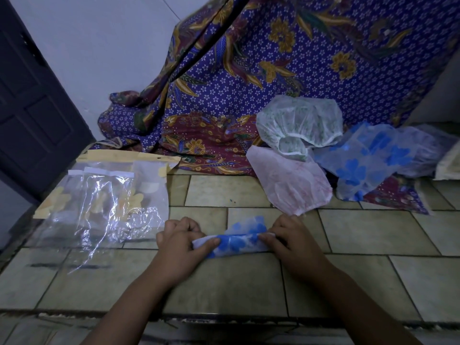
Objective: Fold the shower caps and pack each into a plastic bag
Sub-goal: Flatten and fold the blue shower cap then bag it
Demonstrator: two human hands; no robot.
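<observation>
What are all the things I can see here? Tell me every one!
rolled shower cap: one, white with blue flowers, on the tiles between the hands
plastic bags: several overlapping, clear, left; some hold yellow-flowered caps
green cap: one, white and green, loose, back right
pink cap: one, pale pink, flat, in front of the green cap
blue cap: at least one, blue-flowered, loose, far right
batik cloth: one, purple with gold flowers, hanging behind
tiled surface: beige, under everything
door: one, dark, far left
left hand: grips the roll's left end
right hand: grips its right end
</observation>
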